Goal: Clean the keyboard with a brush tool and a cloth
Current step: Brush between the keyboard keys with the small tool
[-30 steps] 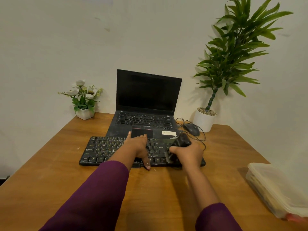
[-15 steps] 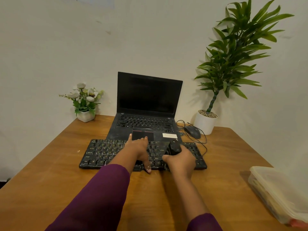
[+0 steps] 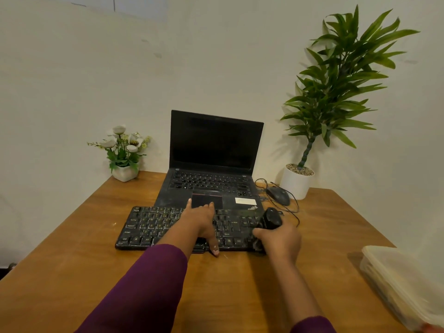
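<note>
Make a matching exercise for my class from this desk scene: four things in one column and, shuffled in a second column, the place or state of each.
Column one
1. brush tool
2. laptop
3. mouse
4. plastic container

Column two
A. at the right edge of the table
B. gripped in the right hand
C. lid open, screen dark, behind the keyboard
D. beside the white plant pot

Pairs: 1-B, 2-C, 3-D, 4-A
</note>
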